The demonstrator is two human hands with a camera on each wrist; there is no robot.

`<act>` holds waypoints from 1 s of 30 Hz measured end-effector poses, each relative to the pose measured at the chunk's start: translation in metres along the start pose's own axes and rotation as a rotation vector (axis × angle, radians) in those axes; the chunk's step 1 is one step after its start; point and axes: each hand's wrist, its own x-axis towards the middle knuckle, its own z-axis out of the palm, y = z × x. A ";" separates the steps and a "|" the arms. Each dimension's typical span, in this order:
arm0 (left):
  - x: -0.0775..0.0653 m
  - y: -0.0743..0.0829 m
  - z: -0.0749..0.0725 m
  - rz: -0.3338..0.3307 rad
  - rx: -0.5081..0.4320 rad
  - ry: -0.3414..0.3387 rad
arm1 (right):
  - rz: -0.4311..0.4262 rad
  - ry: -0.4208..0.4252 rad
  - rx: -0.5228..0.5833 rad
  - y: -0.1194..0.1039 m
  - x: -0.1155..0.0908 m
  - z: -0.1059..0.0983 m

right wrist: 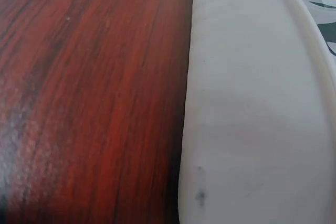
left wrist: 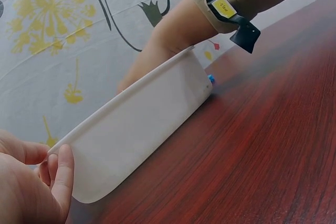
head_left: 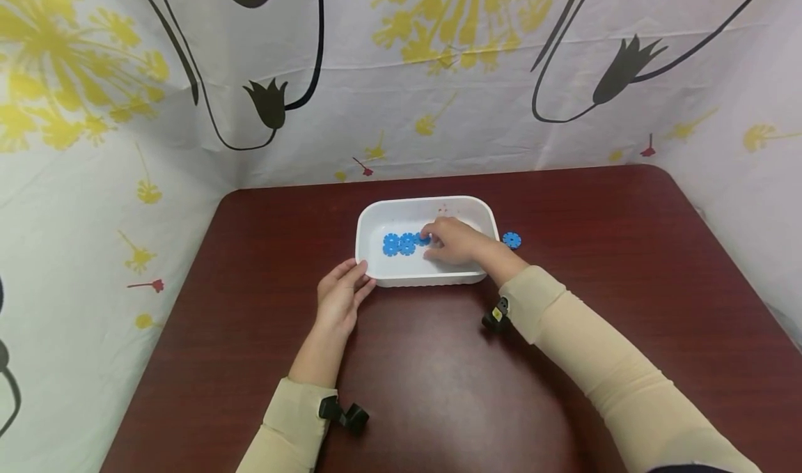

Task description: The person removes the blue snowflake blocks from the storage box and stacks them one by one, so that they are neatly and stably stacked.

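A white plastic tray [head_left: 426, 279] with a raised rim stands on the table. At its near left corner my left hand [head_left: 341, 295] grips the rim, thumb and fingers on either side of the wall, as the left wrist view shows. My right hand [head_left: 454, 241] reaches over the tray's right side, thumb and fingers curled at a blue snowflake-shaped disc [head_left: 422, 238] low in the tray. Directly left of it, several more blue discs [head_left: 399, 244] lie close together in two rows. In the right wrist view the tray's wall [right wrist: 252, 87] hides the right fingers.
One more blue disc [head_left: 512, 240] lies on the dark red-brown table [head_left: 438, 375] just outside the tray's right end. A white cloth [head_left: 351, 76] with printed yellow and grey flowers hangs behind the table and along its sides.
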 end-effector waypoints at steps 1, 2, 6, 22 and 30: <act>0.000 0.000 0.000 0.001 -0.002 0.000 | 0.009 -0.004 -0.005 0.000 0.000 0.000; 0.000 0.000 0.000 0.000 -0.004 0.001 | 0.014 -0.004 -0.007 0.000 0.000 0.000; 0.000 0.000 0.000 0.001 -0.001 -0.001 | 0.046 0.005 -0.004 -0.001 0.001 0.001; 0.001 -0.001 0.000 0.016 -0.019 -0.014 | 0.061 -0.036 0.063 0.004 0.001 0.005; 0.000 -0.002 0.001 0.028 -0.044 -0.027 | 0.056 -0.025 0.073 0.003 -0.001 0.003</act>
